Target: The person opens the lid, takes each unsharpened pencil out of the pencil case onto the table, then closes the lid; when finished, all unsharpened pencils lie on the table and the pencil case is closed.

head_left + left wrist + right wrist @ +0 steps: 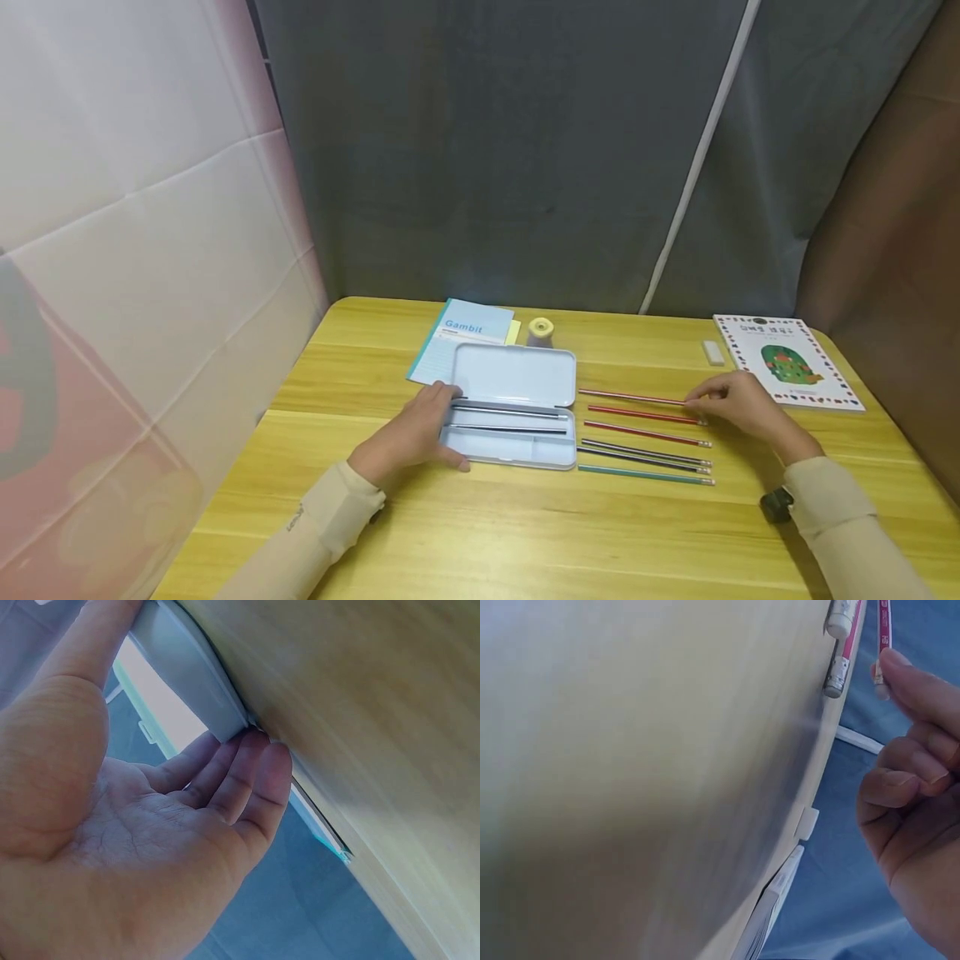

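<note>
My left hand (pixel 416 429) grips the left end of an open white pencil case (pixel 513 375), thumb at the front edge and fingers at the back. In the left wrist view, its curled fingertips meet the end of the case (pixel 199 679). Two dark pencils (pixel 510 430) lie inside the case's base. At the right, my right hand (pixel 738 404) pinches a red pencil (pixel 630 397) near its eraser end, between thumb and forefinger. The right wrist view shows this pencil (pixel 885 626) lifted off the table. Two more red pencils (pixel 645 434) lie just in front of it.
Two dark pencils (pixel 645 454) and a green pencil (pixel 645 475) lie right of the case. Behind the case are a light blue notebook (pixel 468 321) and a yellow-topped container (pixel 541 332). A white eraser (pixel 712 353) sits beside a picture book (pixel 825 354) at the back right.
</note>
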A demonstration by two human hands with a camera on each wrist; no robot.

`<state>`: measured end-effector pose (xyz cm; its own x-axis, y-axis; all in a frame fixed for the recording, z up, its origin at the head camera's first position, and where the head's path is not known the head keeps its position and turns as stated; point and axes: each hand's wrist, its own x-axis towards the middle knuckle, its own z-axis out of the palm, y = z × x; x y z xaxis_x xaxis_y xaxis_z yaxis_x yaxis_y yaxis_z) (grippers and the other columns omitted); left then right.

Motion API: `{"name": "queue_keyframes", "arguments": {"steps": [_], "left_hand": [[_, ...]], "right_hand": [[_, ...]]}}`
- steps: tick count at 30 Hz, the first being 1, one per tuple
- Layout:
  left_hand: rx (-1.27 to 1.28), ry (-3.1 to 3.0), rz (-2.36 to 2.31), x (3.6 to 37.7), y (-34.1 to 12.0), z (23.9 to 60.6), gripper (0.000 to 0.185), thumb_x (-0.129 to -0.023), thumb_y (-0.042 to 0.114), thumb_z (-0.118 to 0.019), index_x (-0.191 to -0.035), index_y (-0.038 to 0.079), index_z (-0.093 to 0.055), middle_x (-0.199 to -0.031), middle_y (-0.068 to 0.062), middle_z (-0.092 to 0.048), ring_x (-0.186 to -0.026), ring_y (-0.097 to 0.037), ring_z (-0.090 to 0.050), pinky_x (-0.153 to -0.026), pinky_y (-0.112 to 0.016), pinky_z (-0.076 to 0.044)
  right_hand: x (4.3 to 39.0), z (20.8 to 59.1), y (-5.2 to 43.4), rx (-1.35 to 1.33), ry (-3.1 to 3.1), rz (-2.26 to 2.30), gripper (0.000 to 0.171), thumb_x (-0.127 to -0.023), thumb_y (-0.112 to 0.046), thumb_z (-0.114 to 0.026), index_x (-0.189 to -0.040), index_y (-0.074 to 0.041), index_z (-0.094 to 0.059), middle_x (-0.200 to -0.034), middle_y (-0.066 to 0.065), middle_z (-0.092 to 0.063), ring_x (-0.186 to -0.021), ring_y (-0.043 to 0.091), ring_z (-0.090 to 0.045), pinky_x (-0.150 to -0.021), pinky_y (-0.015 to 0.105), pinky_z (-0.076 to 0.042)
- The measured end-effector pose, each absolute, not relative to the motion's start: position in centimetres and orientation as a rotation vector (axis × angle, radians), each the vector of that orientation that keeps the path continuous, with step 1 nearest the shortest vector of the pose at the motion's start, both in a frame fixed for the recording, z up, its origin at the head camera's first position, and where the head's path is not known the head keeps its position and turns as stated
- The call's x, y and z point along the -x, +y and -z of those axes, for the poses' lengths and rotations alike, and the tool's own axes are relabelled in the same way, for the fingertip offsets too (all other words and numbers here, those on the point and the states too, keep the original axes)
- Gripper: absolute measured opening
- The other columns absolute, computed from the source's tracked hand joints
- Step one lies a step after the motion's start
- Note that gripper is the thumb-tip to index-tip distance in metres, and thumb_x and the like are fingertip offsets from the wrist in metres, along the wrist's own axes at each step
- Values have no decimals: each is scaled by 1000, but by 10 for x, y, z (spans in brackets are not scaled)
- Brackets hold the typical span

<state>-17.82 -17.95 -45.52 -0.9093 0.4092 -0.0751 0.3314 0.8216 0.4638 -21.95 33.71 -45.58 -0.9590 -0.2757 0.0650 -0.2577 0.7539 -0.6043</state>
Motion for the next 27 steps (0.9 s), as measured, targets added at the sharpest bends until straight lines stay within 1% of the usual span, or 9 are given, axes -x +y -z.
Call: {"name": "queue_keyframes", "arguments": {"steps": [6,13,17,22,27], "left_hand": [[-601,2838,-676,178,-179,455,112,-66,42,-103,-150,-3,-44,-135,-16,-55,-123,-30,-49,-113,-50,-46],[-604,2841,-673,178,-179,455,111,-66,42,-103,-149,-3,-44,-134,-17,-55,-123,-31,-49,-113,-50,-46],[-632,2848,-671,178,-180,455,112,-66,42,-103,-148,-5,-44,-133,-18,-56,-121,-31,-49,-111,-51,-47],[-629,2846,-675,179,-181,457,112,-65,42,-103,-148,-5,-44,-132,-18,-56,-121,-31,-49,-111,-51,-47],[-608,2843,-682,178,-180,456,111,-64,42,-104,-147,-3,-45,-131,-17,-56,-121,-30,-50,-112,-51,-47]], "right_hand": [[224,458,333,402,2868,949,13,-95,-21,-82,-96,-8,-85,-76,2,-73,-62,2,-45,-58,24,-41],[228,461,330,384,2840,884,9,-94,-18,-82,-94,-10,-85,-82,-1,-77,-66,3,-54,-61,24,-46],[229,461,328,355,2845,860,7,-93,-18,-82,-92,-11,-84,-75,-2,-74,-64,5,-54,-59,24,-45],[228,462,327,333,2862,853,10,-92,-20,-84,-91,-10,-84,-71,-3,-72,-61,6,-52,-57,25,-43],[223,457,318,356,2944,915,14,-92,-22,-85,-94,-8,-84,-66,-2,-63,-59,6,-46,-55,26,-40]]}}
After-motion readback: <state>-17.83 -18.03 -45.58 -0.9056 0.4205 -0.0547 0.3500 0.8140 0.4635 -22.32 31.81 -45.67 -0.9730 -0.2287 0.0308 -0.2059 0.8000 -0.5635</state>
